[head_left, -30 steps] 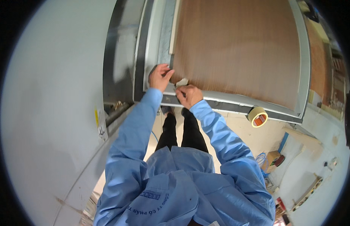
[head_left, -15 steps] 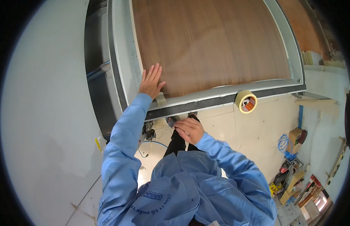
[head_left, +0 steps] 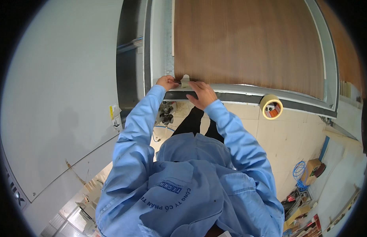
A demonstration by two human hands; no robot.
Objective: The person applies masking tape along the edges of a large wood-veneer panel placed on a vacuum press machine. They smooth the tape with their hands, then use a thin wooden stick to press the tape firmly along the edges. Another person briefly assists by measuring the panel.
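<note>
A brown wood-grain panel (head_left: 246,43) lies inside a pale metal frame (head_left: 231,88) with a dark strip along its near side. At the panel's near left corner, a short piece of pale tape (head_left: 185,81) sticks up between my hands. My left hand (head_left: 167,83) is closed in a pinch beside it; whatever lies between its fingertips is too small to make out. Just right of the tape, my right hand (head_left: 204,94) rests over the frame's near edge, thumb apart and fingers stretched toward the tape.
A roll of yellow tape (head_left: 264,106) stands against the frame's near edge, at the right. A large grey panel (head_left: 69,71) fills the left side. Beneath the frame's left end are dark fittings (head_left: 166,114). A coil of blue hose (head_left: 300,173) lies at the lower right.
My left hand has gone from lying flat on the panel to a pinch at its corner. My right hand has risen from below the frame to the tape piece. The view has shifted.
</note>
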